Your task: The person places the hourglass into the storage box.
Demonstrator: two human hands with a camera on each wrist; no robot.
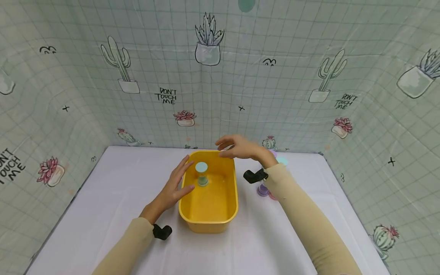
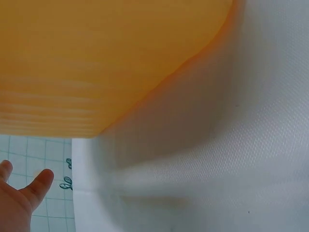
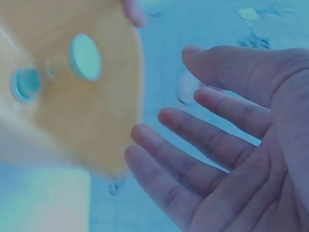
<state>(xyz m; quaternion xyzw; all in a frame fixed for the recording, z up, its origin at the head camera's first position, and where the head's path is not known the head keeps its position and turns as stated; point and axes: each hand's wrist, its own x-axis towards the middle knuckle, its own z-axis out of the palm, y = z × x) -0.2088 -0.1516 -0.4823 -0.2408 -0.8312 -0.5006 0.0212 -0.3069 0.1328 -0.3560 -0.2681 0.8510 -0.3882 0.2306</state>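
A sand timer (image 1: 203,180) with pale green ends and a see-through middle stands upright inside a yellow bin (image 1: 207,220), toward its far left. My left hand (image 1: 172,189) is at the bin's left rim, fingers spread and thumb reaching over the inside; whether it touches the rim I cannot tell. Over the far right corner hovers my right hand (image 1: 240,147), fingers loosely bent, nothing in it. The right wrist view has this right hand (image 3: 231,159) palm-on and empty, beside the bin's blurred end and the timer's round cap (image 3: 86,57).
Right of the bin, partly hidden by my right forearm, are several similar pieces: a purple one (image 1: 262,190), a pale teal one (image 1: 282,160) and a pink one. White cloth (image 1: 137,168) covers the table. A grid-patterned curtain (image 1: 220,88) with cactus drawings encloses the back and sides.
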